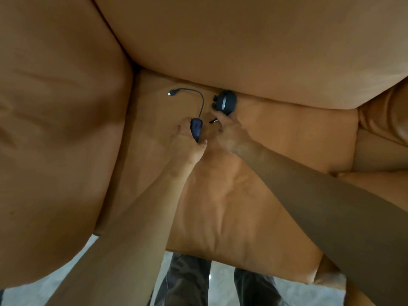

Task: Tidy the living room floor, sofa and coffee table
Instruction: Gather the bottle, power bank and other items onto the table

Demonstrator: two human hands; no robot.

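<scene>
A small dark blue oblong adapter [196, 129] with a short attached cable lies at the back of the tan leather sofa seat cushion [231, 206], gripped by the left hand [187, 142]. The thumb and fingers [184, 125] are curled around the adapter's body. Its thin dark cable [202, 100] arcs up and to the left over the seat and ends in a small plug [170, 93] resting on the leather. Just right of the cable, a rounded black device with a silver stripe and two small knobs [225, 103] sits against the foot of the backrest [242, 51]. The right hand [229, 134] reaches to its near edge, and a short thin dark piece [213, 121] pokes out beside its fingertips. Whether those fingers pinch that piece or only lie over it cannot be told. The wide padded armrest [55, 129] rises to the left. Below the seat's front edge are dark patterned trousers [187, 281] and pale grey floor [33, 293].
</scene>
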